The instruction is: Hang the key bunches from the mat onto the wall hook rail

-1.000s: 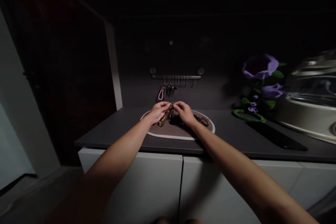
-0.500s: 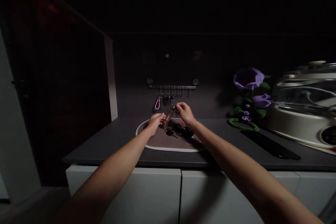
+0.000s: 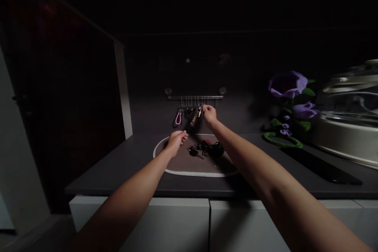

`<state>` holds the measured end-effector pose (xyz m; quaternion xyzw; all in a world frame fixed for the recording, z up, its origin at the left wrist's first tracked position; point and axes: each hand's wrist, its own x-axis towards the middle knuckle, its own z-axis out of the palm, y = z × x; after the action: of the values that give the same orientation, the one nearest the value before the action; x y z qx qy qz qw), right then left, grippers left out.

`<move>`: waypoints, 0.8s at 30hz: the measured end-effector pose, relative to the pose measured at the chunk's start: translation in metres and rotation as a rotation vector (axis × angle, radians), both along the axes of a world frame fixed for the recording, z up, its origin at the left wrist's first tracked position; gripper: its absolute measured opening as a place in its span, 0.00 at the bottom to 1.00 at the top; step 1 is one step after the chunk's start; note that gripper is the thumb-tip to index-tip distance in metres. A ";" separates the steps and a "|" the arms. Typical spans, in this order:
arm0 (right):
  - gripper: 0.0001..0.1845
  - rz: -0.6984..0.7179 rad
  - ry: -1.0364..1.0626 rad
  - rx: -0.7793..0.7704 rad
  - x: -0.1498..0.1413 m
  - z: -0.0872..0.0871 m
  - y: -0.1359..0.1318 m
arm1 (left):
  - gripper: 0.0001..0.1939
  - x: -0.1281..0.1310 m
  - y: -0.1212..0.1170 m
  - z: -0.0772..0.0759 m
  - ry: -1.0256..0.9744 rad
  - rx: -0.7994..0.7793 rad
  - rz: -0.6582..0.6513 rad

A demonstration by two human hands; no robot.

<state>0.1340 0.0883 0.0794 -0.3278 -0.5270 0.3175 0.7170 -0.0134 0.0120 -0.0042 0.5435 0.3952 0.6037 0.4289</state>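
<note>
My right hand is raised to the hook rail on the back wall. Its fingers pinch the top of a keychain with a brownish-gold tag, which hangs just below the hooks; whether its ring touches a hook I cannot tell. Lower and to the left, my left hand hovers over the mat, fingers curled together, nothing visible in them. Other keys and a pink strap loop hang from the rail. On the mat lies a dark bunch of keys beside black and red items.
Purple artificial flowers with a green ring base stand at the right. A flat black slab lies in front of them, near a cream appliance with a clear lid. White cabinet fronts are below the dark counter.
My right hand has risen to the hooks with the tagged keychain. My left hand has come off the tag and stays low, its fingers now curled. The view has tipped down slightly.
</note>
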 end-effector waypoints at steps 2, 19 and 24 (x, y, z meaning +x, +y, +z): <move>0.07 0.007 0.099 -0.027 -0.003 0.001 0.005 | 0.12 0.000 -0.001 0.001 0.000 -0.009 0.006; 0.10 0.044 0.263 -0.079 -0.019 0.002 0.018 | 0.11 0.001 -0.005 0.004 -0.012 -0.028 -0.009; 0.08 0.022 0.260 -0.126 -0.017 0.000 0.015 | 0.11 0.000 -0.002 0.002 -0.019 -0.025 -0.014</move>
<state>0.1167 0.1033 0.0792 -0.3224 -0.4122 0.3975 0.7538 -0.0139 0.0105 -0.0026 0.5352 0.3948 0.6007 0.4437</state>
